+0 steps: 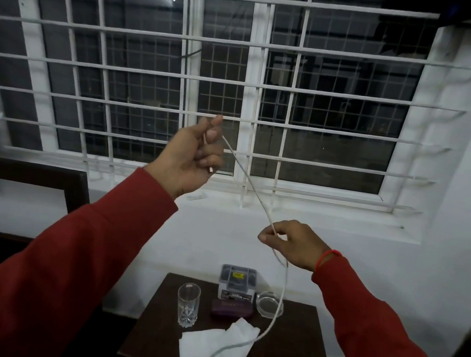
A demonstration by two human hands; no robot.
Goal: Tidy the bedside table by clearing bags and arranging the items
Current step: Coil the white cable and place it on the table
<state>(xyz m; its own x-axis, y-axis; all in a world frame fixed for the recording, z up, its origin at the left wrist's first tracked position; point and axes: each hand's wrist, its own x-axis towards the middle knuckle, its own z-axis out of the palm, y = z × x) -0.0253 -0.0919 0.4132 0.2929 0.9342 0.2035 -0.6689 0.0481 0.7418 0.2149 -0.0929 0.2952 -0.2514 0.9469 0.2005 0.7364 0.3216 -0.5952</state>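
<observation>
Two hands on one white cord (252, 184): left hand (190, 156) closed around its upper end, raised, right hand (291, 246) pinching it lower and nearer the table (294, 356), long axis slanting down-right, slack tail trailing over the tissue (210, 347) past the table's front edge.

Grey box (236, 282) at the back of the table: a yellow label on its lid and a white-lettered strip on its front, both too blurred to read.
</observation>
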